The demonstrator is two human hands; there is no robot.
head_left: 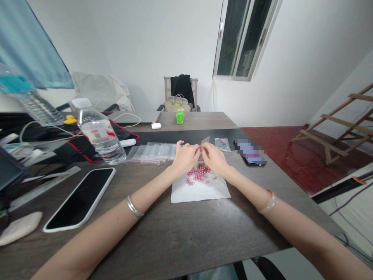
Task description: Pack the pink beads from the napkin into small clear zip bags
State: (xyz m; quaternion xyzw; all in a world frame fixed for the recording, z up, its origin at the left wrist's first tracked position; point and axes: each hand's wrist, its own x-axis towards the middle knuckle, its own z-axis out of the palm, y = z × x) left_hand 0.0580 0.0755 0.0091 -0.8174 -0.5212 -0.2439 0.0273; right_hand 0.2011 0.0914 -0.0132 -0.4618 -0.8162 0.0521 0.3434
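Observation:
My left hand (187, 158) and my right hand (215, 158) meet fingertip to fingertip above a white paper sheet (201, 195). Pinched between them is a small clear plastic bag (206, 139), its upper corner showing behind the fingers; the rest is hidden. Pink beads (198, 173) lie in a loose heap on the sheet, just below the hands. To the left, several empty clear bags (154, 152) overlap in a row. A bag with a few pink beads (222, 144) lies flat beyond my right hand.
A phone (80, 200) lies at the left near a water bottle (97, 132) and a white mouse (21, 228). Another phone (250, 152) rests near the table's right edge. A green box (180, 116) stands at the back. Cables clutter the far left.

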